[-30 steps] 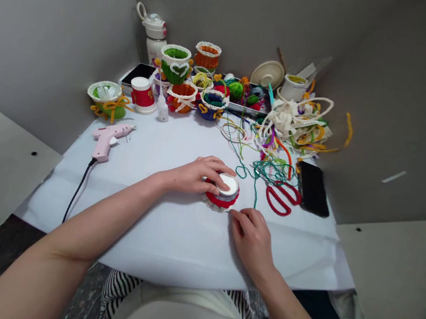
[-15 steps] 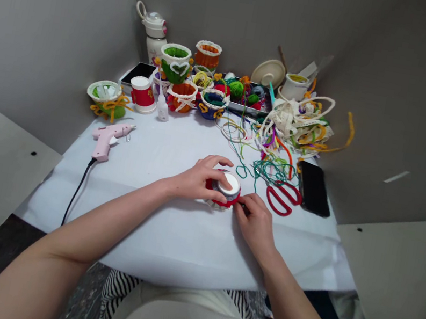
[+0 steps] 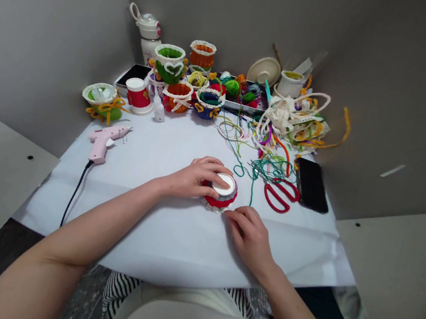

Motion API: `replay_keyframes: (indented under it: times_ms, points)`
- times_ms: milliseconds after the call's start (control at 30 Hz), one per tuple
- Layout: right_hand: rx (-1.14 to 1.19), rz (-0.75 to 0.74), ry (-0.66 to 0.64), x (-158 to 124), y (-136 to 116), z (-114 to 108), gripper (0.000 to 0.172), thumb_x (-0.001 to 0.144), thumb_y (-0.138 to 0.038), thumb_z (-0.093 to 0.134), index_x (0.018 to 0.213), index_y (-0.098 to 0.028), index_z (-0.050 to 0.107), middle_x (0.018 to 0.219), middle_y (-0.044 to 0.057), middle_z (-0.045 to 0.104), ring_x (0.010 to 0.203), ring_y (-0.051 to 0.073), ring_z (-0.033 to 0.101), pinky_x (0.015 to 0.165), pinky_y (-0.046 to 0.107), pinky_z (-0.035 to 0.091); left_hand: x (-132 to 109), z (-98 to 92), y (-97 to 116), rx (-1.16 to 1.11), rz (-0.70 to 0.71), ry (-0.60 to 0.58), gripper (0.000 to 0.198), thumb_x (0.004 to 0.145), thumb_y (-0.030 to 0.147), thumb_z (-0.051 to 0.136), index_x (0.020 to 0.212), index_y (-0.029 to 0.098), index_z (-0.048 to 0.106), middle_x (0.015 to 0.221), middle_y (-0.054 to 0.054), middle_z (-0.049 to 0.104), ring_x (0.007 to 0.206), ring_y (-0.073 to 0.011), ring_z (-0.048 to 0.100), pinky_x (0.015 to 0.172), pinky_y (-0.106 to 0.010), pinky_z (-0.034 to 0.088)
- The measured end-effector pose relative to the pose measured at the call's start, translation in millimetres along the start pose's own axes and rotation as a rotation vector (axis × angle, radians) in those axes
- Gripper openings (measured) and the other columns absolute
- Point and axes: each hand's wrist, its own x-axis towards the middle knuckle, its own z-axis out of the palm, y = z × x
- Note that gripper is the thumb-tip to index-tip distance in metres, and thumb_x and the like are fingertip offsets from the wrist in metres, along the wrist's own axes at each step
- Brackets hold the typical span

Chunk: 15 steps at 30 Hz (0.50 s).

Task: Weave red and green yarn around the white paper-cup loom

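Observation:
A small red cup (image 3: 219, 202) stands upside down on the white-covered table, its pale round base (image 3: 225, 184) facing up. White trim (image 3: 213, 208) runs round its lower edge. My left hand (image 3: 202, 178) is closed round the cup from the left, fingers lying across its base. At the cup's lower right, my right hand (image 3: 248, 235) pinches with thumb and forefinger against the trim; what sits between the fingertips is too small to make out. A green yarn strand (image 3: 252, 190) trails down toward this hand. Red-handled scissors (image 3: 281, 195) lie to the right, partly under tangled green yarn (image 3: 272, 168).
A pink glue gun (image 3: 104, 141) with a black cord lies at left. Behind stand decorated yarn cups (image 3: 177, 97), a small glue bottle (image 3: 158, 111), a white drinking bottle (image 3: 149, 40) and a tray of yarn balls (image 3: 231, 87). A phone (image 3: 312, 185) and heaped trims (image 3: 289, 115) are at right.
My right hand has slid a little down and toward me along the cup's edge, uncovering its right side. My left hand stays on the cup. The view has shifted slightly.

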Motion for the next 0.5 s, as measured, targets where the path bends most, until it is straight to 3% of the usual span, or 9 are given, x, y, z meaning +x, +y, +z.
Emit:
replay_keyframes:
  times_ms: [500]
  points:
    - [-0.064, 0.026, 0.006, -4.1, -0.9, 2.8, 0.020, 0.094, -0.017, 0.049, 0.101, -0.021, 0.067, 0.089, 0.008, 0.060, 0.084, 0.021, 0.058, 0.074, 0.037, 0.050, 7.8, -0.9, -8.0, -0.188, -0.029, -0.013, 0.026, 0.076, 0.024, 0.071, 0.102, 0.026, 0.074, 0.128, -0.008, 0.061, 0.125, -0.0220, 0.048, 0.110, -0.047, 0.031]
